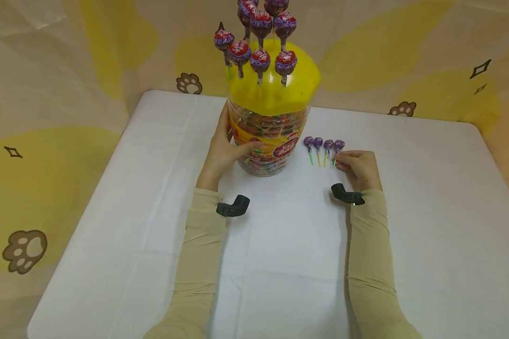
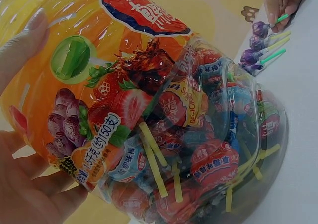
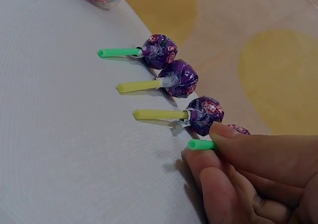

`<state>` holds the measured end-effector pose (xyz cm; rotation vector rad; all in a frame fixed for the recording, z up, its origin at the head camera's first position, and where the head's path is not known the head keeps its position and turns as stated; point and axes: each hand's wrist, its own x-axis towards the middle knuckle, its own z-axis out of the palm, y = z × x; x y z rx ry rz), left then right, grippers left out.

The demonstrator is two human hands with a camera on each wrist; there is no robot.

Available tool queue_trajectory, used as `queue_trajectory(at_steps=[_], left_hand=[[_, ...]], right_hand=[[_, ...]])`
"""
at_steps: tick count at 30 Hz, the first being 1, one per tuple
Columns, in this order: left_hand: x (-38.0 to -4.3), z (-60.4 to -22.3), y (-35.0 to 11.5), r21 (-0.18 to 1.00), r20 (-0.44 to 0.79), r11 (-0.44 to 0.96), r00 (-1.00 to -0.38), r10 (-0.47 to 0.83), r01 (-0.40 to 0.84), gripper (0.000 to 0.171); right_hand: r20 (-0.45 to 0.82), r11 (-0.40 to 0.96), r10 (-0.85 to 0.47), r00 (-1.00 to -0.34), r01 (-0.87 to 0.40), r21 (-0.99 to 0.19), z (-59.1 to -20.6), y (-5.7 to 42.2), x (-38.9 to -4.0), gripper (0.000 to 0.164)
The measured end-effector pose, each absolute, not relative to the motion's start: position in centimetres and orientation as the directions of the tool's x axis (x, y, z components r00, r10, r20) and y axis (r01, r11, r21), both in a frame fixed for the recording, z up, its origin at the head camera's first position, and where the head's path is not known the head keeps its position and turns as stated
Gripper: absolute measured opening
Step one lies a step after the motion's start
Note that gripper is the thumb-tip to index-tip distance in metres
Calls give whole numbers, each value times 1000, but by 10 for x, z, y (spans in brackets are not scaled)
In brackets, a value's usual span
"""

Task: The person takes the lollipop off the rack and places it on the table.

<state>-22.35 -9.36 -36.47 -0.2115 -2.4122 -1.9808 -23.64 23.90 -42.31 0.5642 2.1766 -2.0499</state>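
A large clear plastic jar [image 1: 248,162] of wrapped lollipops, with a fruit-printed label [image 2: 99,110], stands at the back middle of the table. My left hand [image 1: 222,155] holds its left side, thumb across the front and fingers around the side. Several purple-wrapped lollipops [image 1: 260,61] stand upright in the jar's yellow lid [image 1: 307,77]. To the right of the jar, lollipops lie in a row. My right hand [image 1: 362,168] pinches the rightmost lollipop [image 3: 201,144] by its green stick; fingers partly hide its purple head. Beside it lies a yellow-stick lollipop [image 3: 203,115].
The other row lollipops are a yellow-stick one [image 3: 179,79] and a green-stick one [image 3: 160,51], nearest the jar. A white cloth covers the table [image 1: 288,263]. Behind it hangs a yellow patterned curtain [image 1: 373,56]. Black wrist mounts [image 1: 233,207] sit on both sleeves.
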Motion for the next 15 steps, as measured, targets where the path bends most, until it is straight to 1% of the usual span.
queue_trajectory(at_steps=[5,9,13,14,15], left_hand=[[-223,-364,-94,975,94,191,-991,97,112,100],[-223,-364,-94,977,86,188,-991,100,104,99],[-223,-364,-94,978,82,184,-991,102,100,99],[-223,-363,-94,977,81,186,-991,102,99,99],[-223,-363,-94,977,81,188,-992,100,99,99]], right_hand=[[-311,56,204,-928,329,-943,-423,239,-237,20],[-293,93,217,-931,318,-944,-423,238,-237,15],[-253,175,230,-940,295,-939,-422,237,-236,5],[-242,198,231,-942,289,-937,-422,237,-236,5],[-233,223,233,-944,285,-932,-422,237,-235,8]])
